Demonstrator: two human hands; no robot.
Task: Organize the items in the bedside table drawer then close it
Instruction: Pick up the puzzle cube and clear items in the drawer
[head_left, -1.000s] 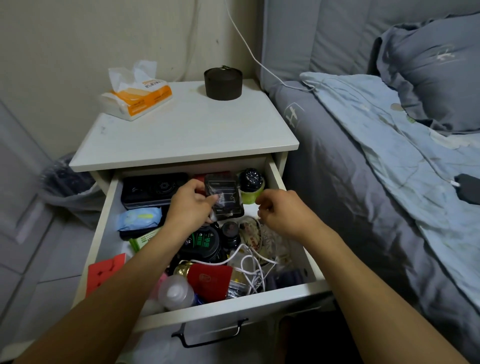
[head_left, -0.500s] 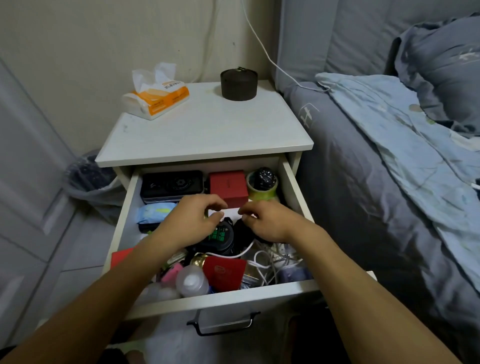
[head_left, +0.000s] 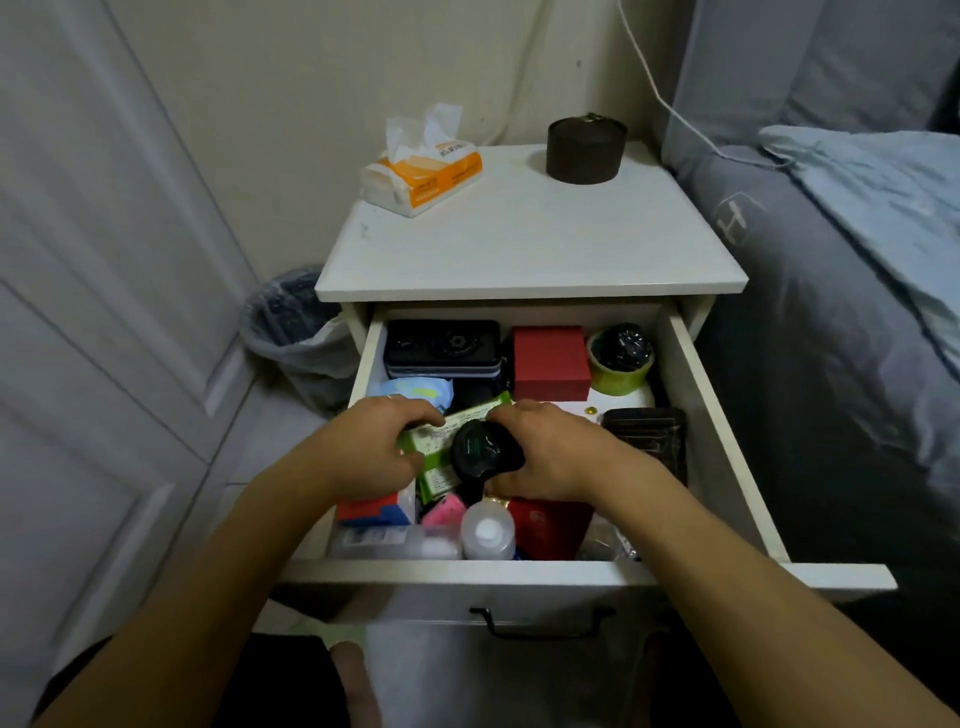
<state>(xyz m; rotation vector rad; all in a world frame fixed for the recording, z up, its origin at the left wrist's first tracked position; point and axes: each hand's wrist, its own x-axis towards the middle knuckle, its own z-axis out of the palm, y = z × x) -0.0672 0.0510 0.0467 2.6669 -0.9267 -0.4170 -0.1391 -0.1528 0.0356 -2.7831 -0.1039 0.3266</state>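
Note:
The white bedside table's drawer (head_left: 727, 447) is pulled open and full of items. My left hand (head_left: 371, 449) grips a green and white box (head_left: 444, 434) in the drawer's middle. My right hand (head_left: 558, 452) is closed around a round black jar (head_left: 480, 452) lying over that box. At the back sit a black case (head_left: 441, 345), a red box (head_left: 550, 361) and a green tape roll (head_left: 621, 364) with a black object in it. A dark pouch (head_left: 647, 436) lies at the right. Near the front are a red-blue box (head_left: 371, 509), a pink item (head_left: 444, 509), a clear bottle (head_left: 488, 527) and a red packet (head_left: 550, 525).
On the tabletop (head_left: 530, 244) stand an orange tissue pack (head_left: 423, 169) and a dark round container (head_left: 584, 148). A lined bin (head_left: 296, 332) sits left of the table beside a white door (head_left: 93, 312). The bed (head_left: 852, 291) runs along the right. A black handle (head_left: 540, 623) hangs on the drawer front.
The view has shifted right. The dark pouch now lies at the drawer's right side. My left hand has taken the green box and my right hand the black jar.

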